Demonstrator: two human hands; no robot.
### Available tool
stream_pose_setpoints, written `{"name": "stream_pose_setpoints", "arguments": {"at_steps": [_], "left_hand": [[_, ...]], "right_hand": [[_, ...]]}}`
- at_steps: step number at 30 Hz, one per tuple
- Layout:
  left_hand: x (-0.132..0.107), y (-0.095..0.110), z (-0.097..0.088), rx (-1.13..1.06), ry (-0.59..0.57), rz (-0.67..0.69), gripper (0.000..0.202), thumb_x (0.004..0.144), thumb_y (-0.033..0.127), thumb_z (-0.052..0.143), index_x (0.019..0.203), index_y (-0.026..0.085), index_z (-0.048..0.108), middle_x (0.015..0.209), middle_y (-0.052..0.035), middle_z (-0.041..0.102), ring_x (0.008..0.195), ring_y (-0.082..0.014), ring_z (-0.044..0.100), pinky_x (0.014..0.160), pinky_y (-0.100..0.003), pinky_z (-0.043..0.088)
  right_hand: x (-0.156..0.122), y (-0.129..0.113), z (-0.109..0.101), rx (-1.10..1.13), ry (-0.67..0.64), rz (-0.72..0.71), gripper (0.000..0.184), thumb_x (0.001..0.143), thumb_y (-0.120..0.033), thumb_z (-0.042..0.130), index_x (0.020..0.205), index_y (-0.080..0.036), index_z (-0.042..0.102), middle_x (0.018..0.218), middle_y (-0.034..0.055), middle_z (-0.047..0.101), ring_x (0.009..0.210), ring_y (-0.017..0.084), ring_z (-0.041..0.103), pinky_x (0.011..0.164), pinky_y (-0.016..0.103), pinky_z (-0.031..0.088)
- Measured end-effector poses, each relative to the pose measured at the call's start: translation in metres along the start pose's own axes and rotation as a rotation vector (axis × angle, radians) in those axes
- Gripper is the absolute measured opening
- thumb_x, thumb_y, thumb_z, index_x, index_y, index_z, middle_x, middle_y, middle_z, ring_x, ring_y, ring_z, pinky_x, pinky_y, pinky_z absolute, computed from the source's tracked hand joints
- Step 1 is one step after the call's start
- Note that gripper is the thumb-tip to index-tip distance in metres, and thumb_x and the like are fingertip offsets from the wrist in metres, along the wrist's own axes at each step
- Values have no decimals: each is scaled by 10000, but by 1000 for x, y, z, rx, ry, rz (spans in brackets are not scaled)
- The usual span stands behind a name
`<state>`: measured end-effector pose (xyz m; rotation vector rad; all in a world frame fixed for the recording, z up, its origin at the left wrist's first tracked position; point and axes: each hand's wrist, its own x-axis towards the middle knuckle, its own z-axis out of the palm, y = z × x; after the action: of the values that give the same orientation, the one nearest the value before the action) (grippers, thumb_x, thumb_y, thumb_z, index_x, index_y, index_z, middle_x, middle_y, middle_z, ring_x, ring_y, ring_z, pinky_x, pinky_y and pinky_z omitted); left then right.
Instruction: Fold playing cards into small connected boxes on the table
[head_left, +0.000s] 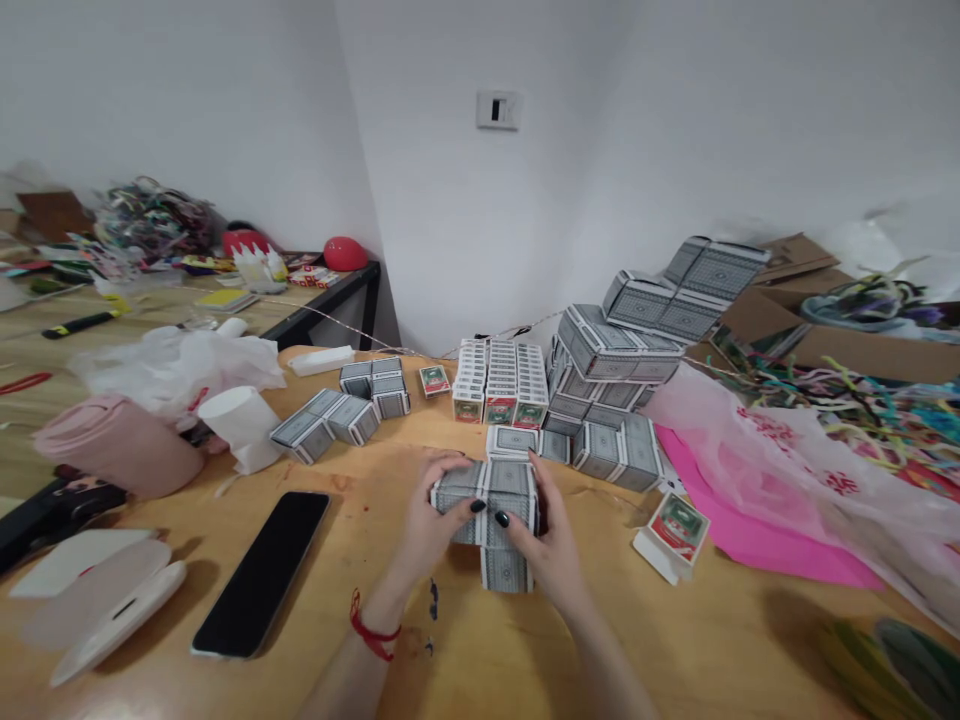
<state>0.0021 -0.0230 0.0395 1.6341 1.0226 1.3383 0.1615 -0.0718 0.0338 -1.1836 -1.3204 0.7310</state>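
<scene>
Between my two hands is a block of grey patterned playing-card boxes (506, 570), with one part of it jutting down toward me. My left hand (439, 505) grips its left side, the thumb lying on the front face. On the right side, my right hand (551, 525) is wrapped round the same block, its thumb also on the front. Just behind the block are a flat-lying card box (513, 440) and the foot of a tall stepped stack of similar grey boxes (622, 340). Rows of card boxes with red and green ends (499, 380) stand beside that stack.
Smaller grey box blocks (330, 420) sit at the left back, near a white paper roll (240, 425). A black phone (262, 575) lies front left. An opened card box (679, 530) and pink sheeting (780, 530) are at the right. Cartons (862, 345) hold coloured strands.
</scene>
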Motion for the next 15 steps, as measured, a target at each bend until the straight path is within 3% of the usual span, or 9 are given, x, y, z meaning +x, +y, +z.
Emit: {"name": "stream_pose_setpoints", "arguments": {"at_steps": [5,8,11,15], "left_hand": [[-4,5,6,-38,-26,94,238,696,374,663,825,187,589,1101,-105,557,1074,-249,506,933,-414,370],[-4,4,6,-84,-36,80,213,710,361,653,798,185,572,1011,-92,577,997,-236,542,885,-406,403],[-4,5,4,-118,-59,72,219,764,369,592,887,190,564,1107,-104,545,1091,-249,485,938,-418,361],[-9,11,3,-212,-103,59,369,831,414,478,1145,221,478,1310,-103,420,1239,-259,349,1019,-436,279]], "right_hand": [[-3,1,-3,-102,12,-33,338,778,-312,548,1096,-217,481,1105,90,533,1035,222,525,894,396,439],[-4,1,-2,-76,27,-11,262,780,-307,544,1021,-219,490,1033,72,526,946,210,533,833,372,449],[-4,-2,-3,-12,23,8,278,772,-309,566,1026,-227,488,1050,63,513,966,211,510,836,354,429],[-4,-3,-11,122,22,47,335,757,-331,600,1059,-249,481,1049,42,516,953,204,504,830,325,409]]}}
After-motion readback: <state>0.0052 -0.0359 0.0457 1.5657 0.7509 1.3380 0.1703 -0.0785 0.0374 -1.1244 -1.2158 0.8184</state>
